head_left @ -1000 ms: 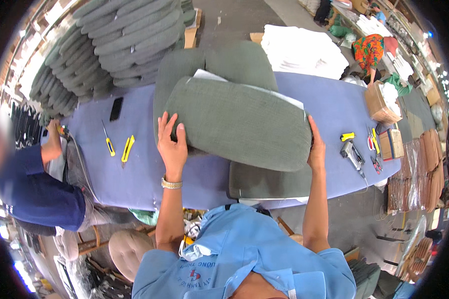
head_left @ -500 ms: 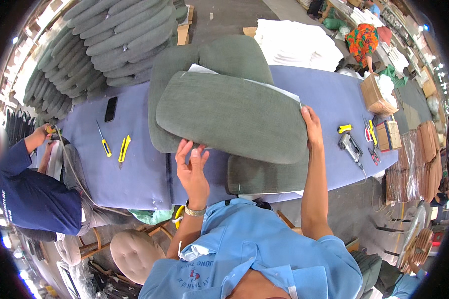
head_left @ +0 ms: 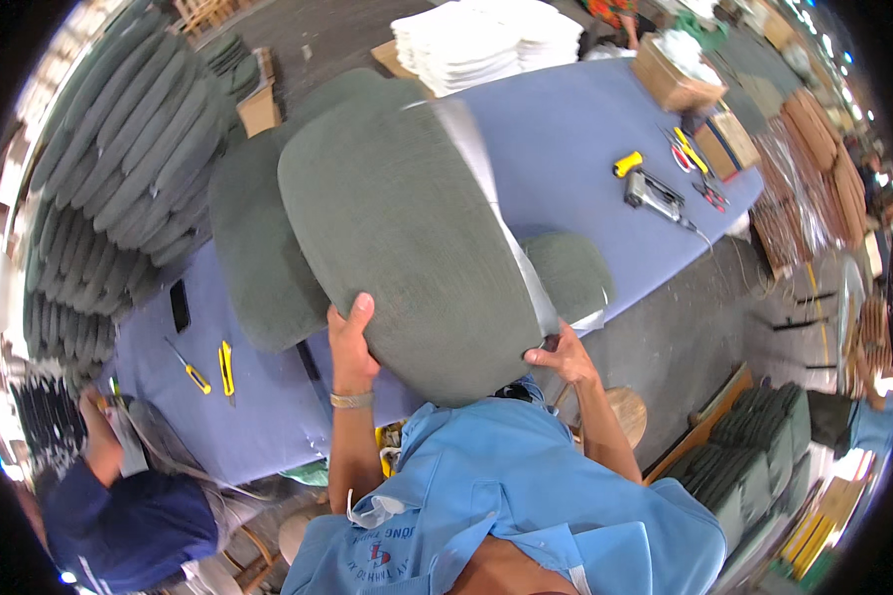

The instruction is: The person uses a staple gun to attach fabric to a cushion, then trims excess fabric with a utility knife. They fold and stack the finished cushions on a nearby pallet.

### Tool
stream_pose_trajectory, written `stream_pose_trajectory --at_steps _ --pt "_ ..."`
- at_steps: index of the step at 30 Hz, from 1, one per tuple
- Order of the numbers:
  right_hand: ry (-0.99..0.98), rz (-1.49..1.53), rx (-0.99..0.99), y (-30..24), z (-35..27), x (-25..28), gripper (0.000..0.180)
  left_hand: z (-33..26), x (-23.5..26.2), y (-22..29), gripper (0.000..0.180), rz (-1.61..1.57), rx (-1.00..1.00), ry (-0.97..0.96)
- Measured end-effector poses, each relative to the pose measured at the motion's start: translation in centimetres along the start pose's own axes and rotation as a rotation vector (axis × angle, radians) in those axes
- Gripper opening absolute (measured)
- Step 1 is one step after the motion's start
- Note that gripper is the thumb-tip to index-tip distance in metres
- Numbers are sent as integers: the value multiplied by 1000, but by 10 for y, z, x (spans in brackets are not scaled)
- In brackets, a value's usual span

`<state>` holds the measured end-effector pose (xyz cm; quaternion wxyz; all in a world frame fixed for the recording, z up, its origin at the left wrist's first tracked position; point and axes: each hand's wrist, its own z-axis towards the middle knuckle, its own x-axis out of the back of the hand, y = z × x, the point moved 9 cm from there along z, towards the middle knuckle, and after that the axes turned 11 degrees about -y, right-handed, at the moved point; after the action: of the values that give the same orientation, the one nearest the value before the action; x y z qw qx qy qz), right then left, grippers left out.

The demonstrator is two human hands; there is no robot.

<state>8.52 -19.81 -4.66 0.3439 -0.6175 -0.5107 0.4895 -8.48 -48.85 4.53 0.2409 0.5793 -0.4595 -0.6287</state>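
Green upholstered cushion, a broad rounded seat pad in grey-green fabric, is lifted off the purple-covered worktable and tilted up toward the person, its near edge close to the chest. The left hand grips that near edge on the left, thumb lying up on the fabric face and the other fingers hidden behind the pad. The right hand holds the near right corner, fingers curled around the edge where a strip of white lining shows along the cushion's right side. So both hands are closed on the cushion and carry it; neither rests on the table.

By the look of it, the handling of this piece is midway: it is up and in hand, but not set down anywhere. A second green cushion lies flat on the table just behind and to the left, partly covered by the raised one, and a smaller green pad lies to the right, near the table's near edge. Further cushions wait in a tall stack on the far left, and more sit stacked low on the right, which suggests a long run of like pieces.

Left of the hands lie two yellow utility knives and a dark phone. On the far right of the table lies a staple gun. A pile of white sheets sits at the far end. Another person in dark blue works at the near left.
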Motion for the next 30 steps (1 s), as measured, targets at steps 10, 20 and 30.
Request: stream_pose_trajectory --at_steps 10,20,30 --pt "199 247 155 -2 -13 -14 110 104 -203 1 73 942 168 -1022" --pt "487 142 -94 112 -38 24 38 27 -150 -142 69 1437 -237 -959" --pt "929 -496 46 41 -66 206 38 -62 101 -148 74 1090 368 -20"
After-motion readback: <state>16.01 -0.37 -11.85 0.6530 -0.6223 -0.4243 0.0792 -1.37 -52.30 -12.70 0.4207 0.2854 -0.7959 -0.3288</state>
